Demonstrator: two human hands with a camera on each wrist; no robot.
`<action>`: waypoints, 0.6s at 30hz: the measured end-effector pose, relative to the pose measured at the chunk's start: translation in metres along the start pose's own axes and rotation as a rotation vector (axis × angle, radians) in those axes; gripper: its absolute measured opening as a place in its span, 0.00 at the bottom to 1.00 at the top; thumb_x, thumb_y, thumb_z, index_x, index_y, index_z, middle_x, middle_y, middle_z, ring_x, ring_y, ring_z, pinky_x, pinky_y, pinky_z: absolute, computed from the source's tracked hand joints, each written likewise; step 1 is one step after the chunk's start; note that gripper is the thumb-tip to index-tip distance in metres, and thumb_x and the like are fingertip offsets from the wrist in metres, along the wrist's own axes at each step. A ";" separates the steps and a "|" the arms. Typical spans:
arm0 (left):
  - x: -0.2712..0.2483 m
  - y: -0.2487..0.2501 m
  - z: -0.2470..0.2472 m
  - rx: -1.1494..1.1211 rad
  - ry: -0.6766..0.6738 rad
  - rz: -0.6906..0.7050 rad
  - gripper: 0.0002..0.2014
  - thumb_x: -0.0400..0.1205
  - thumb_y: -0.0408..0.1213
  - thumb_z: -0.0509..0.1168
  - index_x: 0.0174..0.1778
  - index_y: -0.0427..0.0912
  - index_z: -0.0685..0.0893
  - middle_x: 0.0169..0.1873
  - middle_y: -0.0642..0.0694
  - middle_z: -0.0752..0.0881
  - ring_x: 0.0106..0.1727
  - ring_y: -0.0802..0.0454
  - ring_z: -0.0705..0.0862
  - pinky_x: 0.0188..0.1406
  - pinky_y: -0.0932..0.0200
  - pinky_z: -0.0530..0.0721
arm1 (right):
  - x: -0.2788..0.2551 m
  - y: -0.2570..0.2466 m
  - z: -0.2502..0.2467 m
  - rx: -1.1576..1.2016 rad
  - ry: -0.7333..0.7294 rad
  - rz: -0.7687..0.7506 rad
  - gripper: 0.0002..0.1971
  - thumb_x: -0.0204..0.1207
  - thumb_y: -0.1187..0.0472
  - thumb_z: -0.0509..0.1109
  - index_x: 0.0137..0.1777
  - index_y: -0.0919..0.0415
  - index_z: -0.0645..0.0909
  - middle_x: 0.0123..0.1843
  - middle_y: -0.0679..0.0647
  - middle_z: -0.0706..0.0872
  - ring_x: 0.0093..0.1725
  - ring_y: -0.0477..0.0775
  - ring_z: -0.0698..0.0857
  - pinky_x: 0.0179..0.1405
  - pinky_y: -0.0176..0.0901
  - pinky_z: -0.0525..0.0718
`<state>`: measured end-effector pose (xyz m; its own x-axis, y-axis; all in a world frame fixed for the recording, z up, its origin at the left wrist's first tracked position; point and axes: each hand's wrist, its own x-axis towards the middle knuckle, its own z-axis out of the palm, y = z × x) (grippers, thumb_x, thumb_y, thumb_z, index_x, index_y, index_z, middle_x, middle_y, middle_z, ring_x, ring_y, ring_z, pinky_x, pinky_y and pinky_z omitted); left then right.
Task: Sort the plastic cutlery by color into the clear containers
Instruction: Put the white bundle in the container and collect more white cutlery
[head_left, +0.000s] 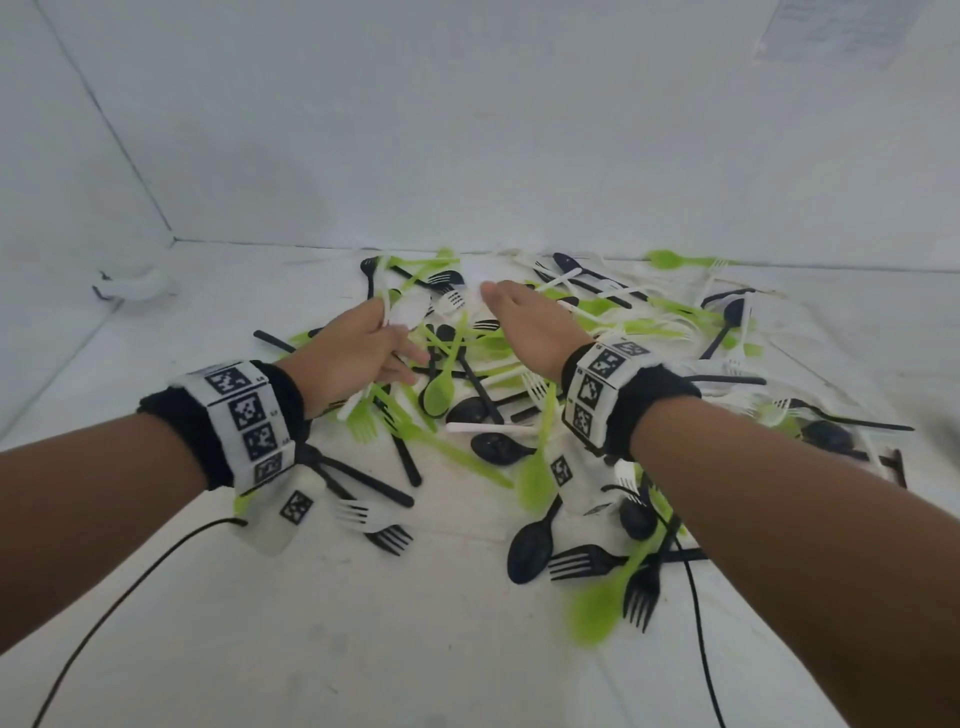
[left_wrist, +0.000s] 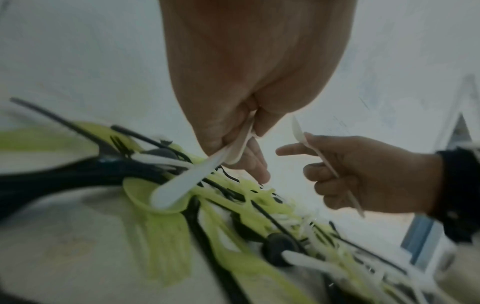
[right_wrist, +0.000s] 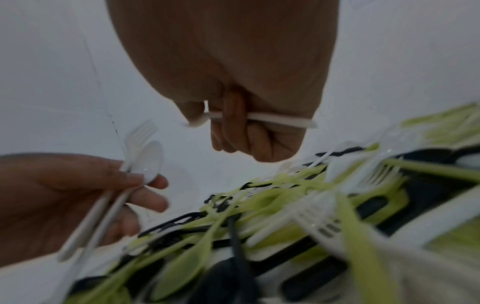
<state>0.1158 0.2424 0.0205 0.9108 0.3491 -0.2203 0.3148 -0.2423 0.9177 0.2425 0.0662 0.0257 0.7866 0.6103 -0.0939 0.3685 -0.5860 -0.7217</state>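
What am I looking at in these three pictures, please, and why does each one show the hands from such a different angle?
There is no machine here: a person works with two bare hands, wearing a camera on the head and one on each wrist. The head picture looks down over both forearms; the black bands with square printed markers are on the wrists. The other two pictures look along each hand from its wrist camera, so the wearer's hand fills the top and the other hand shows to the side.

On the white surface lies a mixed pile of plastic cutlery: green, black and white forks and spoons. The left hand grips a white spoon and fork. The right hand grips one white piece. No clear containers show in any view.
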 end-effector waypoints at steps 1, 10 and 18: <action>-0.001 0.003 0.001 -0.096 0.003 -0.019 0.07 0.93 0.37 0.58 0.52 0.38 0.72 0.54 0.40 0.93 0.49 0.44 0.94 0.58 0.47 0.90 | 0.000 -0.005 0.007 0.035 -0.006 -0.026 0.25 0.91 0.42 0.51 0.76 0.56 0.77 0.72 0.54 0.83 0.72 0.58 0.79 0.69 0.50 0.73; -0.011 0.007 0.010 -0.295 -0.264 -0.012 0.12 0.93 0.39 0.58 0.66 0.43 0.84 0.61 0.42 0.91 0.61 0.44 0.91 0.68 0.45 0.85 | -0.006 -0.024 0.056 0.269 0.104 -0.068 0.13 0.86 0.51 0.60 0.50 0.60 0.79 0.46 0.60 0.88 0.45 0.62 0.87 0.49 0.59 0.86; -0.001 -0.009 -0.009 -0.026 0.052 -0.090 0.13 0.93 0.40 0.56 0.64 0.48 0.85 0.44 0.43 0.87 0.39 0.52 0.82 0.38 0.61 0.82 | 0.008 -0.018 0.038 0.781 0.255 0.211 0.07 0.87 0.65 0.58 0.51 0.61 0.77 0.46 0.57 0.84 0.34 0.50 0.88 0.52 0.53 0.88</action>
<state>0.1093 0.2519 0.0151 0.8638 0.4150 -0.2858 0.3874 -0.1843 0.9033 0.2235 0.1021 0.0112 0.9226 0.3356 -0.1902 -0.1730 -0.0807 -0.9816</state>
